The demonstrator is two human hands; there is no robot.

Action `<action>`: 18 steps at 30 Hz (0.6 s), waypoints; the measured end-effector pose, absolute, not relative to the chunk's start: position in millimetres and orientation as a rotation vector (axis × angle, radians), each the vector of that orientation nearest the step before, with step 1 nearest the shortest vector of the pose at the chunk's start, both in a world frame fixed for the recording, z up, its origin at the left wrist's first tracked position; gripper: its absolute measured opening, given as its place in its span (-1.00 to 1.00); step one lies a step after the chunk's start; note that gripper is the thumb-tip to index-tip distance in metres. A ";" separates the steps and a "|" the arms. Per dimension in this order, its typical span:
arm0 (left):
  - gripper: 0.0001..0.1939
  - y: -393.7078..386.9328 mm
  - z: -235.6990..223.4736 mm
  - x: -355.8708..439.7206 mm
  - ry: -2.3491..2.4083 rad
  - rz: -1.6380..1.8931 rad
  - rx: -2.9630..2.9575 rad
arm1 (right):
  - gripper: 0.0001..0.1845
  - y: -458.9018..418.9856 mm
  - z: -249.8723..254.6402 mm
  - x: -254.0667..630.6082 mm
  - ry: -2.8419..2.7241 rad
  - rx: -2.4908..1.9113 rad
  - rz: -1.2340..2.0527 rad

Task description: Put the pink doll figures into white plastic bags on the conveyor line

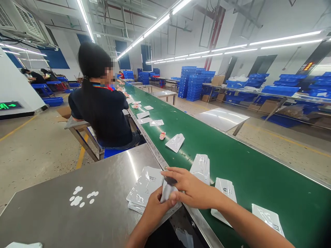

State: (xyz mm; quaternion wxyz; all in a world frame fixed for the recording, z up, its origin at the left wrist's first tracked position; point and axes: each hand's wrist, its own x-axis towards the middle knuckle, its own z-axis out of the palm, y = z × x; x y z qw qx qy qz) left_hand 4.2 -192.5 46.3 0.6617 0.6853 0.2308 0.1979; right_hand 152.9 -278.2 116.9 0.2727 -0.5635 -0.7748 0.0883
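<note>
A small white pouch (166, 193), partly blurred, is between my hands at the table's edge. My left hand (156, 208) is closed around its lower part. My right hand (192, 187) reaches in from the right, its thumb against the pouch and its fingers stretched across the top; the far side of its grip is hidden. Directly behind my left hand lies a stack of white printed pouches (144, 186) on the metal table. On the green belt beside my right hand rest more white pouches (201, 167) and another small pile (224, 196).
The green conveyor belt (232, 158) runs away from me, carrying a flat pouch (176, 142) and a pink flower-like item (162, 135). White round stickers (76, 200) lie on the metal table (108, 186). A co-worker (100, 106) sits ahead on the left. Blue crates (195, 84) stand beyond.
</note>
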 end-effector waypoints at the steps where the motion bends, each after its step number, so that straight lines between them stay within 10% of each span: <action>1: -0.75 -195.9 47.7 6.2 0.503 0.443 1.574 | -0.69 -282.7 116.5 151.4 -2.105 -1.503 0.275; 6: -0.49 -174.0 55.9 3.1 0.338 0.291 1.672 | -0.74 -282.6 108.3 176.1 -1.783 -1.647 0.508; 11: -0.45 -102.9 39.4 -12.2 1.191 0.616 2.328 | -0.65 -251.9 70.1 251.0 -1.142 -2.261 0.169; 18: -0.76 -69.2 8.7 -16.0 1.280 0.468 2.405 | -0.56 -240.9 39.7 303.9 -0.907 -2.499 0.004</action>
